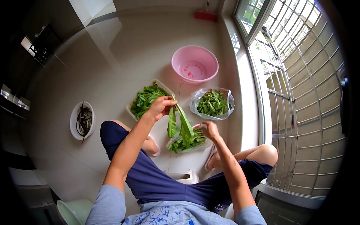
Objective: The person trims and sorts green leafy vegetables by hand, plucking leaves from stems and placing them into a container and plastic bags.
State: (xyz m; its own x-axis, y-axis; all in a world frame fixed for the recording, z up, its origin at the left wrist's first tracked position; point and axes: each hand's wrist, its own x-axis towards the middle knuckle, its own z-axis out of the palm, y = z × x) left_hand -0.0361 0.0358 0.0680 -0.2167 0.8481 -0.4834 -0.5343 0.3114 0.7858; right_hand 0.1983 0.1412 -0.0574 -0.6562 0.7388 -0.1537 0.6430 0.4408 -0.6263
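Observation:
My left hand [162,107] is closed in a pinch on the stem end of some leafy greens [183,122], whose long leaves hang downward. Below them a clear plastic bag [207,144] full of similar greens lies open on the floor between my feet. My right hand [212,130] is closed at the upper right edge of this bag and seems to pinch its rim. Just beyond my left hand, a pale rectangular basket [129,108] is heaped with loose green leaves.
A second clear plastic bag [229,112] of greens stands by the window ledge. Behind it sits a pink basin [195,63]. A white oval basin [73,122] with dark, long, thin strands is at left. A pale green bucket [77,210] is at lower left, a red broom [205,15] far back.

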